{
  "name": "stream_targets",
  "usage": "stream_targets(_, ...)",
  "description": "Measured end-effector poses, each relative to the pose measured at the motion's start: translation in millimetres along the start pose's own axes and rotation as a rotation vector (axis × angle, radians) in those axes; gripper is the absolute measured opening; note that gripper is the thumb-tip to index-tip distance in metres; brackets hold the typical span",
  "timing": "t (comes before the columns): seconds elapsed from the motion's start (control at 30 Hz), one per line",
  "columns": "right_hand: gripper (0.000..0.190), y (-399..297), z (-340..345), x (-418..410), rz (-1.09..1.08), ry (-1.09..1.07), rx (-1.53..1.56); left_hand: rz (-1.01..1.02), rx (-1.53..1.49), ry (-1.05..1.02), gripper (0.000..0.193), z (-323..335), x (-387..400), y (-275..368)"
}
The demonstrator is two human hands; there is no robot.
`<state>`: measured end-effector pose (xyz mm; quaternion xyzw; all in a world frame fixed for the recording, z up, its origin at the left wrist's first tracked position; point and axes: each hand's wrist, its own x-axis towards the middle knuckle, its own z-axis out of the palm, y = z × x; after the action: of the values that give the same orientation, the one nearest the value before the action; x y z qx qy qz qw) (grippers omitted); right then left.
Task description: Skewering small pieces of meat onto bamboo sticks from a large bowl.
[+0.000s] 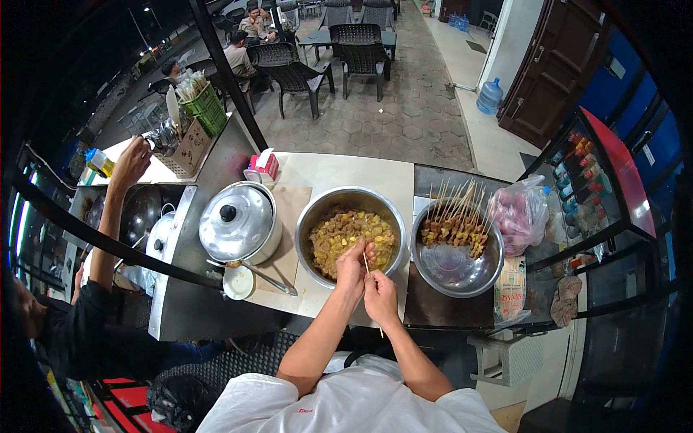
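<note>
My right hand [380, 295] grips a thin wooden skewer [366, 264] over the near rim of a large metal bowl [399, 216]. My left hand [354, 262] is at the skewer's upper end, its fingers bent around something too small to make out, probably a piece of meat. Diced, yellowish marinated meat [335, 233] lies in this bowl. To the right, a second metal bowl [455, 276] holds many skewers of threaded meat [452, 233], their bare sticks leaning on the far rim.
Left of the bowls stand a lidded aluminium pot [235, 222], a small white dish [239, 283] and a metal spoon [270, 279]. A tissue pack [262, 168] is behind. A plastic bag [517, 211] and a skewer packet [510, 289] lie right. A co-worker's arm [116, 216] reaches at far left.
</note>
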<state>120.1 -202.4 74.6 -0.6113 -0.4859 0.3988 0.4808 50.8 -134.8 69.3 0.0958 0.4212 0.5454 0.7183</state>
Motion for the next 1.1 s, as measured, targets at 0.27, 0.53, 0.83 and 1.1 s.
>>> stream_targets(0.27,0.018,4.9,0.2,-0.8,0.007,-0.01,-0.093,0.065,0.05,0.044,0.022,-9.1,12.3,-16.2)
stream_targets(0.53,0.014,13.4,3.0,3.5,0.009,0.002,-0.112,0.119,0.083,0.058,0.023,-12.4,19.5,-23.7)
stream_targets(0.83,0.012,14.6,2.6,6.1,0.012,-0.005,-0.127,0.12,0.052,0.072,0.02,-14.7,22.2,-27.4)
stream_targets(1.1,0.012,14.8,5.3,7.9,0.007,0.008,-0.131,0.115,0.043,0.068,0.018,-20.0,27.4,-28.3)
